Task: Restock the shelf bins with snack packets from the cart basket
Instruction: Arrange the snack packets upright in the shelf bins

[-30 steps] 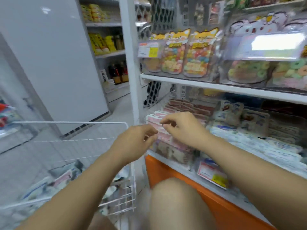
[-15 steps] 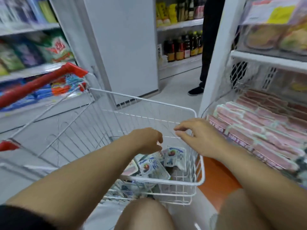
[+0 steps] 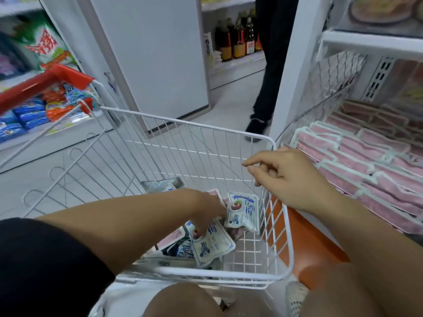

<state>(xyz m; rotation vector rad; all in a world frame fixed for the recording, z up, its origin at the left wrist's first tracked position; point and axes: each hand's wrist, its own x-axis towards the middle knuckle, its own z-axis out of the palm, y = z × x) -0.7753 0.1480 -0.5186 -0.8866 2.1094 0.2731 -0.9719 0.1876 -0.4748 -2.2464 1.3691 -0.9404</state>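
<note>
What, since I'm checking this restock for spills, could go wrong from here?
The left hand reaches a white-and-blue packet lying overlapped in the cart basket; lifting it may drag neighbours. The pink packets already fill the shelf bin to its front, so more could slide off. A bystander's leg stands just beyond the cart; a nudge might roll it there.

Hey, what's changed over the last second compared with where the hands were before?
Both hands left the pink packets in the shelf bin and swung left to the cart basket. The left hand then dropped into it and now touches a white-and-blue packet; whether it grips is unclear. The right hand hovers over the basket's right rim, holding nothing. The bin's packets stayed stacked.
</note>
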